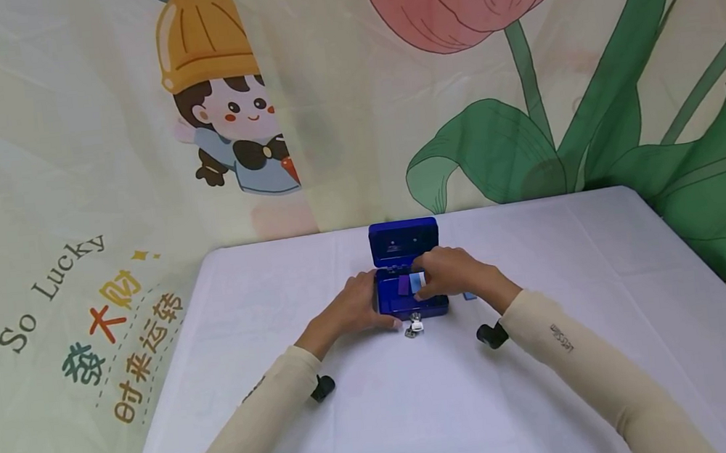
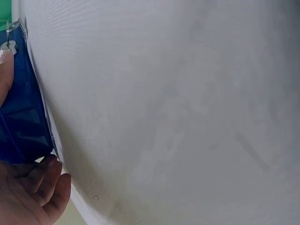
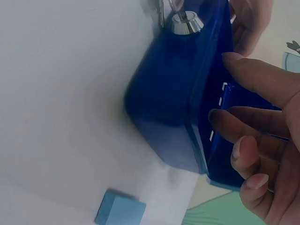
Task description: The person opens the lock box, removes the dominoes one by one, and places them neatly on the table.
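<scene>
A blue metal cash box [image 1: 433,309] stands on the table with its lid [image 1: 403,231] raised. My left hand [image 1: 359,305] grips its left side, the thumb at the front near the lock and its keys [image 1: 414,329]. Curled fingers of that hand [image 2: 35,194] lie against the box end in the left wrist view. My right hand [image 1: 449,273] reaches over the right part of the box. Its fingers [image 3: 253,152] look loosely bent and apart, with nothing visible between them. Inside the box show a purple block [image 1: 403,284] and a light blue-and-white piece [image 1: 416,282], partly covered by the right hand.
A light blue block [image 3: 123,208] lies on the table to the right of the box, mostly hidden by the right hand in the head view. The white-covered table [image 1: 387,414] meets a printed cloth backdrop [image 1: 337,98] behind the box.
</scene>
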A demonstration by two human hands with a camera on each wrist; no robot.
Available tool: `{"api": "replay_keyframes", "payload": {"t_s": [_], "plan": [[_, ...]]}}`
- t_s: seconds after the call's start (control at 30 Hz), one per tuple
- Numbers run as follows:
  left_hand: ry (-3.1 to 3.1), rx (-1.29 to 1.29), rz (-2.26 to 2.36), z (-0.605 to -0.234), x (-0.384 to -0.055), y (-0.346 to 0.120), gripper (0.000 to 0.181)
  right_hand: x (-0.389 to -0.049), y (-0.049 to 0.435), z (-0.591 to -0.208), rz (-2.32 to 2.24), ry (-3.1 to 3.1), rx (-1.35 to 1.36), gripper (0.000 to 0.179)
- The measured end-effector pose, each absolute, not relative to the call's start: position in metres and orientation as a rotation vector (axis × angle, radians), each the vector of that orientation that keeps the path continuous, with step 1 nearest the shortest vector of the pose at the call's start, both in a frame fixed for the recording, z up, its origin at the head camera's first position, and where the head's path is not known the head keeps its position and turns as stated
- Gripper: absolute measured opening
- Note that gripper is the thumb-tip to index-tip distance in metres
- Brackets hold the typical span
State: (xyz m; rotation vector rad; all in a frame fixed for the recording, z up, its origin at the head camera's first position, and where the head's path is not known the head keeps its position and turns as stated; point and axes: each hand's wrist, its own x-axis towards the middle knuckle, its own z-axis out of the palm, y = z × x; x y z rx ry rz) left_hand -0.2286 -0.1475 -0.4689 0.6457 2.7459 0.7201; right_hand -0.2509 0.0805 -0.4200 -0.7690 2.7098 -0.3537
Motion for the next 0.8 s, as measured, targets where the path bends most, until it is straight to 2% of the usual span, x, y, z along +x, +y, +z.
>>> {"api": "replay_keyframes", "payload": {"t_s": [0.8], "plan": [[2.769,0.686,0.708,-0.473,-0.23,-0.149,0.112,-0.26,0.052,-0.433,-0.206,2.696,-0.754,0.053]]}}
